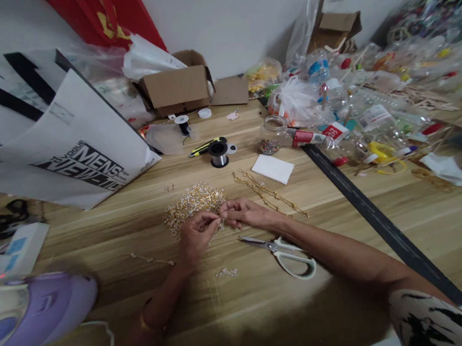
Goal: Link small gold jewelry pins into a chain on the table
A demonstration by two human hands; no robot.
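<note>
My left hand (197,238) is closed in a pinch, fingertips meeting those of my right hand (246,213). Between them is a thin beaded chain (220,225), mostly hidden by the fingers. Just behind the hands lies a heap of small gold and silver links (196,199). Two finished-looking gold chains (264,188) stretch out beyond my right wrist. Below my right forearm rest white-handled scissors (285,253), blades slightly apart. A little cluster of silver pieces (226,273) sits nearer to me, and a thin chain piece (151,258) lies left of my left wrist.
A wire spool (218,155), a yellow-black cutter (202,148), a white card (273,168) and a jar of beads (272,134) stand behind. Plastic bottles (375,116) crowd the right. At left are a large paper bag (54,144) and a purple appliance (58,309).
</note>
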